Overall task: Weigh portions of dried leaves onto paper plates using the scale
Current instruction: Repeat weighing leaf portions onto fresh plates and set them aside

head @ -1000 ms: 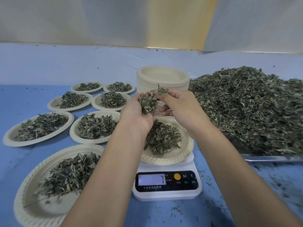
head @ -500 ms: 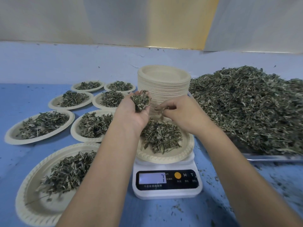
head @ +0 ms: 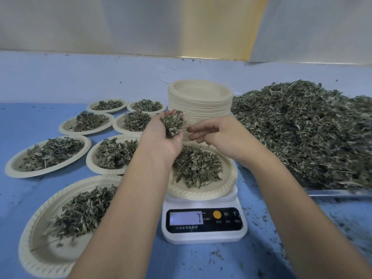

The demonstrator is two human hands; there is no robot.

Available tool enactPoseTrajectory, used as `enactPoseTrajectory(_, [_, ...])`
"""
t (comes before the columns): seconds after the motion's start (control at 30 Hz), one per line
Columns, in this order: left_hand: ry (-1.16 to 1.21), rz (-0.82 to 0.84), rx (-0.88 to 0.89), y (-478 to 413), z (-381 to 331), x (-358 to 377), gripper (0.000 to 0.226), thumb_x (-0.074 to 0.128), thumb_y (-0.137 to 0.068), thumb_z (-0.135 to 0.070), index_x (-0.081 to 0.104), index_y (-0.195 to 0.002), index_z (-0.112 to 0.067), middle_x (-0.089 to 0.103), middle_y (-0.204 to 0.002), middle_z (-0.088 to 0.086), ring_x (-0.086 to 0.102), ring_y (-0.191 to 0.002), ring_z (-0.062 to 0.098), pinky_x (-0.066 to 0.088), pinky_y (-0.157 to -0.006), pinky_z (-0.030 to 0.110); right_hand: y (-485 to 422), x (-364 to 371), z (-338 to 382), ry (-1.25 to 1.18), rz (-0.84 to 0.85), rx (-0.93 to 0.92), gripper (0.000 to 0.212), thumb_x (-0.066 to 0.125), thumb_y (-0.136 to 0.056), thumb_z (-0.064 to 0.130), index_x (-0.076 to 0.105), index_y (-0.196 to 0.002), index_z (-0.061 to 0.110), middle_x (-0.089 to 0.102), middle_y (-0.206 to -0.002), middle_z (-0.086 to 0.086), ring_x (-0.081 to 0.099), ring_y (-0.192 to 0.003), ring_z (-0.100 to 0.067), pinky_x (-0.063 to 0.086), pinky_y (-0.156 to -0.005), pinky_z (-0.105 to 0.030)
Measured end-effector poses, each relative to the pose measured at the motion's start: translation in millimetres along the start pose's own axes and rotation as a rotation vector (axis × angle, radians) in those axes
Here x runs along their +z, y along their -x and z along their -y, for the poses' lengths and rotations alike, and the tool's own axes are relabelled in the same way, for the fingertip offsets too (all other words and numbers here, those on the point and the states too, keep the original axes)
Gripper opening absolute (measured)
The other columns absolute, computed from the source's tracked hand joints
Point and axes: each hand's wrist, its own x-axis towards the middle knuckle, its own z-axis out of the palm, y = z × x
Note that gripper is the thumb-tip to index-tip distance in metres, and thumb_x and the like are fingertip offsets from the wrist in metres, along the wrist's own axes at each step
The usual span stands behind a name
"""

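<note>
Dried leaves (head: 196,168) heaped on plate (head: 201,195) atop scale (head: 203,237), display reads 7 | left hand (head: 161,137) cupped above plate, fingers curled round leaf clump (head: 172,123) | right hand (head: 223,133) loosely spread just beside clump | leaf pile (head: 312,129) at right | filled plates (head: 14,168) on desk (head: 181,262) at left

Grey-green leaves (head: 196,168) on cream plates (head: 201,193) with ridged rims, white scale (head: 203,236) with black panel and orange button, blue table (head: 40,115).
</note>
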Motion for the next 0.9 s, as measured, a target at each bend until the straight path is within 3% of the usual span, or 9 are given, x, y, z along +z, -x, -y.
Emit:
enactPoseTrajectory(0.1, [-0.087, -0.002, 0.015, 1, 5, 1, 0.018, 0.042, -0.100, -0.011, 0.050, -0.083, -0.008, 0.056, -0.085, 0.006, 0.056, -0.073, 0.014, 0.051, -0.064, 0.022, 0, -2, -2, -0.085, 0.012, 0.009, 0.048, 0.041, -0.079, -0.022, 0.069, -0.105, 0.008, 0.070, -0.078, 0.003, 0.067, -0.071, -0.001, 0.052, -0.073, -0.009])
enactPoseTrajectory(0.33, [-0.134, 0.028, 0.055, 5, 17, 14, 0.015, 0.043, -0.099, -0.011, 0.054, -0.089, -0.008, 0.060, -0.081, 0.005, 0.060, -0.073, 0.015, 0.053, -0.066, 0.023, 1, -8, -7, -0.259, 0.091, 0.031, 0.042, 0.050, -0.083, -0.016, 0.067, -0.078, 0.022, 0.073, -0.076, 0.012, 0.065, -0.068, 0.004, 0.052, -0.069, -0.010])
enactPoseTrajectory(0.4, [-0.117, 0.035, 0.067, 5, 21, 19, 0.013, 0.044, -0.098, -0.010, 0.054, -0.091, -0.007, 0.059, -0.081, 0.007, 0.060, -0.073, 0.017, 0.053, -0.068, 0.023, 1, -9, -8, -0.321, 0.092, 0.052, 0.036, 0.051, -0.084, -0.016, 0.069, -0.082, 0.015, 0.073, -0.083, 0.000, 0.064, -0.072, -0.005, 0.052, -0.073, -0.014])
enactPoseTrajectory(0.5, [-0.096, 0.052, 0.058, 5, 29, 28, 0.011, 0.044, -0.098, -0.008, 0.054, -0.093, -0.006, 0.057, -0.080, 0.007, 0.058, -0.072, 0.017, 0.052, -0.068, 0.023, 1, -14, -8, -0.420, -0.004, 0.106, 0.021, 0.056, -0.085, -0.013, 0.070, -0.093, 0.001, 0.071, -0.090, -0.021, 0.065, -0.072, -0.016, 0.054, -0.081, -0.023])
enactPoseTrajectory(0.57, [-0.088, 0.056, 0.051, 4, 37, 33, 0.014, 0.043, -0.098, -0.007, 0.054, -0.089, -0.006, 0.055, -0.078, 0.007, 0.056, -0.069, 0.017, 0.051, -0.067, 0.023, 0, -19, -7, -0.460, -0.076, 0.159, 0.021, 0.055, -0.086, -0.010, 0.071, -0.089, 0.004, 0.069, -0.098, -0.027, 0.070, -0.076, -0.027, 0.053, -0.085, -0.028])
enactPoseTrajectory(0.63, [-0.096, 0.047, 0.045, 2, 49, 39, 0.018, 0.044, -0.098, -0.007, 0.054, -0.083, -0.006, 0.055, -0.075, 0.006, 0.055, -0.067, 0.017, 0.050, -0.066, 0.024, -3, -22, -10, -0.565, -0.183, 0.219, 0.023, 0.052, -0.090, -0.004, 0.071, -0.085, 0.007, 0.072, -0.092, -0.020, 0.069, -0.079, -0.029, 0.051, -0.091, -0.034])
enactPoseTrajectory(0.77, [-0.205, 0.020, 0.019, -9, 91, 51, 0.014, 0.051, -0.096, -0.010, 0.058, -0.084, -0.009, 0.057, -0.070, 0.003, 0.055, -0.054, 0.013, 0.048, -0.049, 0.020, -8, -30, -23, -0.869, -0.419, 0.259, 0.037, 0.044, -0.093, 0.011, 0.068, -0.066, 0.017, 0.069, -0.066, 0.000, 0.063, -0.068, -0.015, 0.053, -0.072, -0.029])
enactPoseTrajectory(0.83, [-0.246, 0.026, -0.016, -14, 116, 57, 0.007, 0.051, -0.096, -0.011, 0.058, -0.096, -0.011, 0.057, -0.074, 0.003, 0.056, -0.061, 0.015, 0.049, -0.054, 0.024, -9, -38, -32, -0.991, -0.531, 0.304, 0.042, 0.044, -0.090, 0.010, 0.060, -0.053, 0.017, 0.062, -0.061, 0.001, 0.057, -0.067, -0.018, 0.047, -0.073, -0.033])
enactPoseTrajectory(0.9, [-0.325, 0.038, -0.051, -21, 140, 63, 0.010, 0.051, -0.095, -0.013, 0.059, -0.103, -0.012, 0.063, -0.088, 0.008, 0.060, -0.078, 0.019, 0.053, -0.071, 0.032, -9, -49, -42, -1.014, -0.641, 0.343, 0.034, 0.044, -0.087, 0.009, 0.054, -0.055, 0.014, 0.057, -0.064, -0.002, 0.053, -0.071, -0.021, 0.045, -0.076, -0.036])
